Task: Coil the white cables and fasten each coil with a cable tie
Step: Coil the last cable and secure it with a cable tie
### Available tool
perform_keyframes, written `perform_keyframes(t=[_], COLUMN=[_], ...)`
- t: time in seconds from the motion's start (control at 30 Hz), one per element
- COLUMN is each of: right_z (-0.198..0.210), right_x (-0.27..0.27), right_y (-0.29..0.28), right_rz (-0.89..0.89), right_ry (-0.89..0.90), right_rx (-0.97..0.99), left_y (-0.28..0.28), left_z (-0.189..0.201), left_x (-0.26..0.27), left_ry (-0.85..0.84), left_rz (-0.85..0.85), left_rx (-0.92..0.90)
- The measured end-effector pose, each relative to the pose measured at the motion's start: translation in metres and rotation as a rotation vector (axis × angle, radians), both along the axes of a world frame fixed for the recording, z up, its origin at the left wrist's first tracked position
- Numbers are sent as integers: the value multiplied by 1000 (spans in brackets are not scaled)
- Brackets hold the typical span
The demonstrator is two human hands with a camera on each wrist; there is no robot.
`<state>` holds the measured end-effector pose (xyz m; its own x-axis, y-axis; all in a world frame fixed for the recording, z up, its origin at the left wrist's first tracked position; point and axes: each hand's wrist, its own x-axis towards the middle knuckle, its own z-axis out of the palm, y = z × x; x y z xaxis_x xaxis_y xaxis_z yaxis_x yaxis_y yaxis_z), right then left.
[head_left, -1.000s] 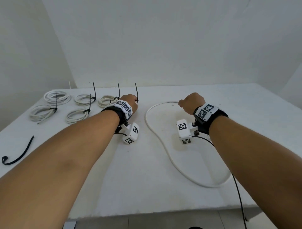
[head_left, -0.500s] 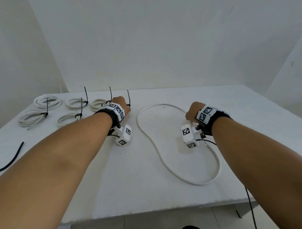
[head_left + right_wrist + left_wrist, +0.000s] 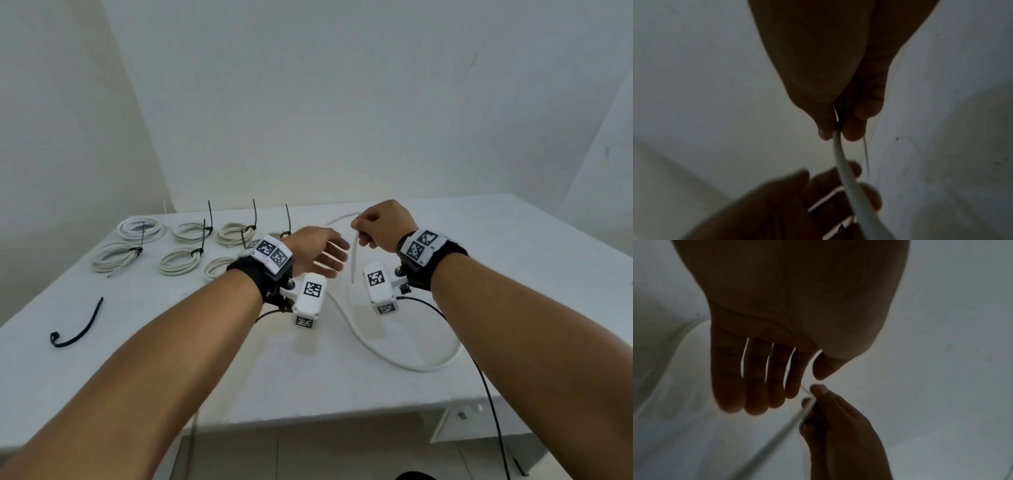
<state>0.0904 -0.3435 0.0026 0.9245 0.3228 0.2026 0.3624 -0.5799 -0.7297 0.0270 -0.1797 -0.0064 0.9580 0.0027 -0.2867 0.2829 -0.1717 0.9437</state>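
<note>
A loose white cable (image 3: 411, 366) lies in a loop on the white table (image 3: 164, 370), right of centre. My right hand (image 3: 358, 230) is raised above the table and pinches the cable near its end; the short end (image 3: 354, 260) hangs down from the fingers. The right wrist view shows the thumb and a fingertip of the right hand (image 3: 835, 132) pinching the cable (image 3: 841, 164). My left hand (image 3: 329, 255) hovers just left of that hanging end, fingers straight and spread, holding nothing. In the left wrist view the fingers (image 3: 756, 382) are straight beside the right hand (image 3: 815, 396).
Several coiled white cables (image 3: 116, 255) fastened with black cable ties (image 3: 209, 214) lie in two rows at the back left. One loose black cable tie (image 3: 77, 330) lies near the left edge. A thin black wire (image 3: 486, 387) runs from my right wrist over the front edge.
The left hand let go of the tied coil's tie, opened and moved right. The right hand lifted the cable's end off the table and brought it up and left.
</note>
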Motion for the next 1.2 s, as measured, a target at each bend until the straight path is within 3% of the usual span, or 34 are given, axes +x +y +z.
perform_keyframes(t=[0.2, 0.33, 0.53, 0.67, 0.87, 0.97, 1.1, 1.2], right_z=[10, 9, 16, 19, 6, -2, -11, -18], right_x=[-36, -50, -62, -72, -75, -72, -70, -80], right_y=[15, 20, 22, 28, 34, 41, 44, 53], right_rz=[137, 282, 408, 500, 523, 486, 368, 358], right_ry=[-111, -216, -316, -252, 10, 7, -67, -126], right_rx=[0, -36, 8, 79, 461, 570, 543, 398], left_y=[0, 9, 16, 20, 24, 25, 25, 27], left_z=[0, 4, 15, 19, 46, 51, 54, 55], left_x=[-43, -68, -116, -139, -149, -149, -145, -128], left_ry=[-31, -21, -34, -85, -322, -374, -472, -590], left_rz=[4, 33, -116, -173, -181, -218, -188, -20], left_rx=[-145, -358, -528, -565, -770, -818, -833, -817])
